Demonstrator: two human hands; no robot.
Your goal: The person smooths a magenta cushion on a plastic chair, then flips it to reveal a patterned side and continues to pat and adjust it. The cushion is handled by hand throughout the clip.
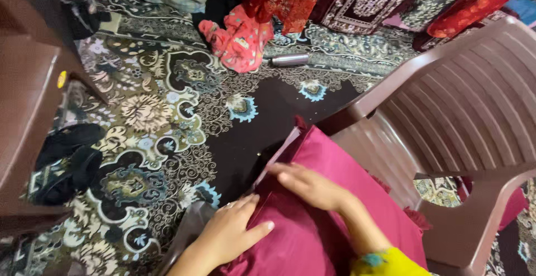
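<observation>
We see two hands pressed on one magenta cloth [335, 209], a folded piece that lies over the seat of a brown plastic chair [446, 114]. The left hand [231, 231] comes up from the bottom edge, palm down, fingers together and pointing toward the chair's front edge, thumb stretched out sideways across the fabric; a ring shows on one finger. It lies flat and loose on the cloth, gripping nothing. The right hand [310, 186] reaches in from the lower right, wrist bent, its sleeve cuff yellow with a teal trim. Its fingers are spread forward and rest flat along the cloth's folded edge, just beyond the left hand; we cannot tell whether the fingertips pinch that edge or only press it.

The cloth sits directly beneath both hands, its pointed corner reaching past the chair's front edge toward the patterned carpet [167, 114].

We count one chair with the cloth on it, and a second brown piece of furniture [28, 97] well left of the chair. On the carpet beyond the chair lie one pink garment [240, 41] and one small metal bottle [290, 59] just beside it. One pair of dark sandals [67, 164] rests far left of the chair.
</observation>
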